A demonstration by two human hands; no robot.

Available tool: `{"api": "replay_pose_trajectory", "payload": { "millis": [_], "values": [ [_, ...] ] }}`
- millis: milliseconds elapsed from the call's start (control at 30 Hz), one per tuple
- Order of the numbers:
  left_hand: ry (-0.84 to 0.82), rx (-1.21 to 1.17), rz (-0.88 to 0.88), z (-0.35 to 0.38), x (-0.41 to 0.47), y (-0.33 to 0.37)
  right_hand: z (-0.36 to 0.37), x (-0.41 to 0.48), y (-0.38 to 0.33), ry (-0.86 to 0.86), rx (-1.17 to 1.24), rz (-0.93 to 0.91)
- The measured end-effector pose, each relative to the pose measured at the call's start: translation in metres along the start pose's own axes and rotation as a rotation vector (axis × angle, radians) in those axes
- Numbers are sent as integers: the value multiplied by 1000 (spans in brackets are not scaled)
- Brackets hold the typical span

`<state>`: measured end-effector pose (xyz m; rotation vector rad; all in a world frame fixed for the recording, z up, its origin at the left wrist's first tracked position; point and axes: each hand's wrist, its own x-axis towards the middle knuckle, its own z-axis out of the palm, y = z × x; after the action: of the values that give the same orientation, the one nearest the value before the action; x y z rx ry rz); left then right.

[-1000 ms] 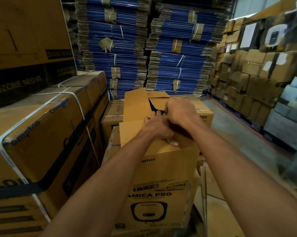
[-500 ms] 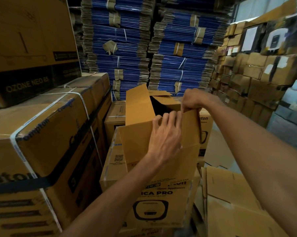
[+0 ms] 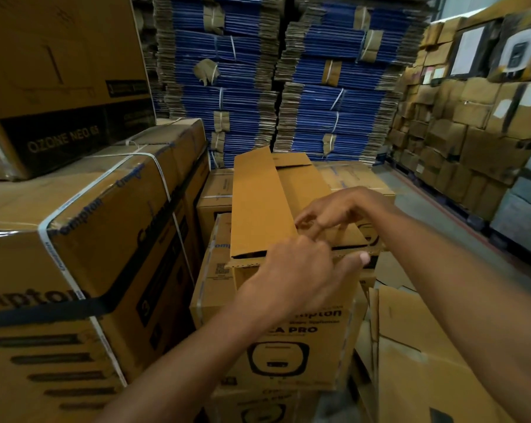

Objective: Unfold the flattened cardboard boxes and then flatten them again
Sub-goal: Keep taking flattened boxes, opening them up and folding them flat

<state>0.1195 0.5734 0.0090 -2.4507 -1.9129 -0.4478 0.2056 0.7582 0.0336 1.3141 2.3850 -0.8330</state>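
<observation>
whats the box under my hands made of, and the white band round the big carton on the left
The box looks like brown corrugated cardboard, matte: a fluted edge shows along its front flap. The white band is probably plastic strapping: thin, flat and a little shiny.

Box lettering
Open box (image 3: 291, 329): "mpton", "A PRO". Strapped box (image 3: 74, 270) left of it: "mpton". Top box (image 3: 62, 141), above-left: "OZONE NEO".
</observation>
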Motion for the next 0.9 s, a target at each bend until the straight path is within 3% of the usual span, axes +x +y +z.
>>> {"api": "replay_pose_trajectory", "payload": {
  "millis": [133, 233, 333, 533, 633, 700, 800, 900],
  "values": [
    [-203, -238, -86, -7, 10, -24, 18, -9, 12, 36, -184, -46],
    [-199, -238, -159, 10, 27, -51, 50, -15, 26, 202, -222, -62],
    [-42, -91, -68, 32, 43, -72, 84, -12, 38, 399, -158, -108],
    [-154, 292, 139, 27, 68, -84, 106, -13, 54, 547, -127, -189],
    [-65, 396, 159, 16, 72, -85, 107, -13, 56, 558, -106, -174],
    [91, 393, 142, 1, 70, -89, 106, -13, 57, 555, -94, -174],
    [340, 274, -11, -31, 60, -105, 104, -12, 61, 554, -67, -183],
    [364, 148, -195, -54, 42, -132, 106, -9, 60, 562, -78, -198]
  ]
}}
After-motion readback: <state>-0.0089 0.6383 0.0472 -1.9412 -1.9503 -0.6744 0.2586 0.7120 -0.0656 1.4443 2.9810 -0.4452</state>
